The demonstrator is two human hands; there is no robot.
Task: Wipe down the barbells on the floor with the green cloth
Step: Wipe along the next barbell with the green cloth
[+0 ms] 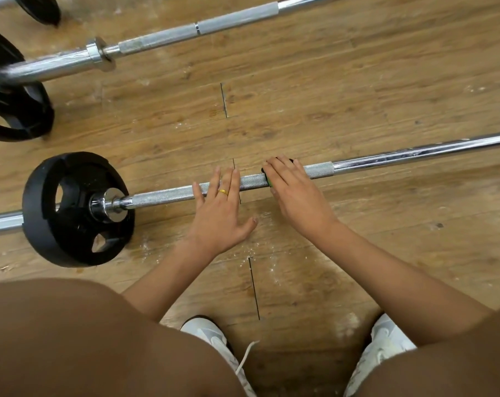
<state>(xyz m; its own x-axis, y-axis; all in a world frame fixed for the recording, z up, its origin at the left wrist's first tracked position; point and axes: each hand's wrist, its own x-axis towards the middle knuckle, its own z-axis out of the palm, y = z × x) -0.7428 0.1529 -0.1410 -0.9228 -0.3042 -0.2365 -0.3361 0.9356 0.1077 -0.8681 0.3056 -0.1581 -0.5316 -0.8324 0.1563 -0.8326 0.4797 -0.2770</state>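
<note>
Wiping of the near bar looks under way. The right hand lies over the cloth (only a green sliver shows), fingers fairly straight, pressing it onto the knurled shaft. The left hand rests flat, fingers spread, on the bar nearer the plate. Next, likely: slide the cloth along under firm pressure; the far bar waits.

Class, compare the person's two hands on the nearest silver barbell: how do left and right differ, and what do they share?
The left hand wears a gold ring; the right hand shows none. The right hand presses the green cloth onto the silver barbell; the left hand touches bare knurled metal. The left hand lies nearer the black round weight plate. Both lay straight fingers across the bar.
</note>
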